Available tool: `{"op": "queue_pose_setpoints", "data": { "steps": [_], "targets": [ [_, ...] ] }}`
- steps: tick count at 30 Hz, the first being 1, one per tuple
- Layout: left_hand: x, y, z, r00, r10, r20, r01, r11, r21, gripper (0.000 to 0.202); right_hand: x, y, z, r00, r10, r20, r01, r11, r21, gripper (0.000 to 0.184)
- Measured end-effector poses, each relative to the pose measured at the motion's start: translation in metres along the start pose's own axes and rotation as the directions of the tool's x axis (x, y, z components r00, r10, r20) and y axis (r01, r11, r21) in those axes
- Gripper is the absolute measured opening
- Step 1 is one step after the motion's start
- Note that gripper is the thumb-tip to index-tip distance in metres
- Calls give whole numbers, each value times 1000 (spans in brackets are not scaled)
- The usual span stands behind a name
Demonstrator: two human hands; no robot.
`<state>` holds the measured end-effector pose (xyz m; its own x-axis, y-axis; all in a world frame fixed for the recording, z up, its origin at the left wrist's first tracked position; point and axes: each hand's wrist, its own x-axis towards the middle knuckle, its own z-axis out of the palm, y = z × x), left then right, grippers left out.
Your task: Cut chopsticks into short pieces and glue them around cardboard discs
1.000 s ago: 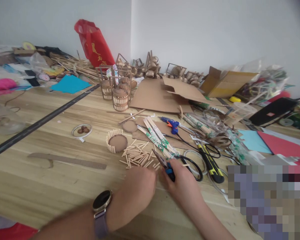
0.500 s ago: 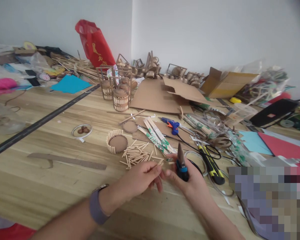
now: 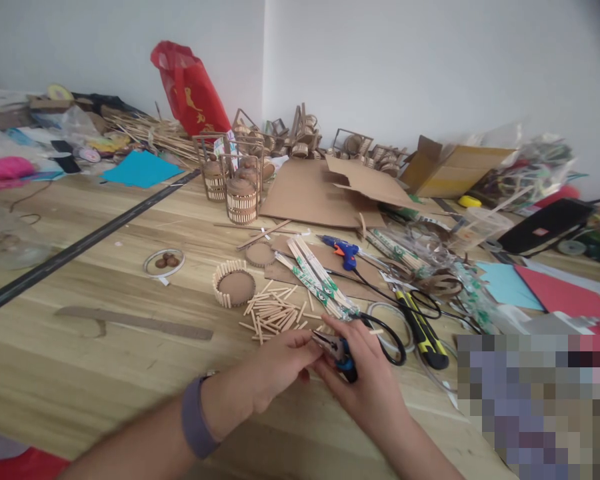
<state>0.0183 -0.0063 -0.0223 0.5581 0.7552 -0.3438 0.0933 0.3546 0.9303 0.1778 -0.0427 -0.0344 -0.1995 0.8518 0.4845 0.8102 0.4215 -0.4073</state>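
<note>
My left hand [image 3: 273,365] is closed in a pinch at the jaws of the pliers, on what looks like a short wooden stick, mostly hidden by the fingers. Wrapped round the blue and black handles of the pliers [image 3: 339,349] is my right hand [image 3: 373,370]; the jaws point left toward my left fingertips. Just beyond the hands lies a loose pile of short wooden sticks [image 3: 276,310]. A round cardboard base [image 3: 237,287] beside the pile has upright sticks round part of its rim. Paper-wrapped chopsticks [image 3: 320,277] lie behind the pile.
A blue glue gun [image 3: 347,252] and a yellow-black utility knife [image 3: 421,327] lie to the right, among cables. A cardboard strip [image 3: 140,322] and a ring [image 3: 150,267] with brown balls lie left. Small lidded buckets [image 3: 242,200] and cardboard sheets [image 3: 310,190] stand behind.
The pliers have tilted from upright to pointing left, and their jaws have come to my left fingertips. My right hand has turned and moved slightly left; my left hand has barely moved.
</note>
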Motion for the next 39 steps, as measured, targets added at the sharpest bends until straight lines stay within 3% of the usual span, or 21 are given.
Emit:
{"op": "queue_pose_setpoints", "data": {
  "steps": [8,18,22,26,29,32,36,39],
  "targets": [
    [4,-7,-1,998,57,31,-58,998,16,19,0,1,2,995,-67,-71,58,991,-120,42],
    [0,2,-9,996,35,83,-29,998,-62,9,1,1,-4,996,-90,-1,90,994,57,38],
    [1,5,-13,985,65,158,-49,994,-102,23,1,3,-7,993,-104,47,99,990,102,43],
    [4,5,-18,988,61,145,-47,994,-98,36,3,5,-14,986,-80,143,54,983,176,53],
    [4,4,-22,987,65,147,-57,997,-54,39,4,5,-18,972,-36,234,-18,974,227,56],
    [2,6,-22,986,29,167,-38,998,52,29,3,4,-17,952,-20,307,-58,969,242,59],
    [1,5,-23,971,41,236,-81,983,163,14,1,4,-13,946,-42,320,-18,983,181,72],
    [3,0,-26,960,65,273,-124,970,207,18,-1,5,-12,936,-69,345,17,988,151,84]
  ]
}}
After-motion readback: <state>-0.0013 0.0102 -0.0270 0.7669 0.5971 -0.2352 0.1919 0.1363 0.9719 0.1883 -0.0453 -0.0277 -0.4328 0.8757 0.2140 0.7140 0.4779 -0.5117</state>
